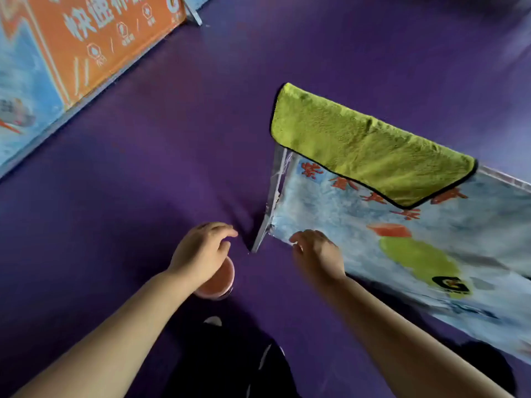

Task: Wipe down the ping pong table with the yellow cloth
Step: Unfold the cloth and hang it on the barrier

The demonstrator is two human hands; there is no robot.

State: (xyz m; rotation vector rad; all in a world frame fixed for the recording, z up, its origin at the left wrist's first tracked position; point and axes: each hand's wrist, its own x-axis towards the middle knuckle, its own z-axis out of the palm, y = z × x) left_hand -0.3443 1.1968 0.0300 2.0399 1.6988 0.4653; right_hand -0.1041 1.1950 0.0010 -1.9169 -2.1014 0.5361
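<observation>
From my remote seat I saw the yellow cloth (365,142) draped over the top rail of a printed court barrier (431,254) at about two o'clock, probably hung there to keep it off the purple floor (172,139); neither hand had it. The left hand (201,254) hovered at six o'clock over a pink cup (222,282), its fingers (227,231) loosely curled ahead of the rim and gripping nothing I could see. The right hand (316,255) hung by the barrier's lower corner, also loosely curled and empty. An orange barrier (100,47) stood at ten o'clock. No ping pong table showed, so I judged wiping had not begun. Nothing blocked the reach up to the cloth.
</observation>
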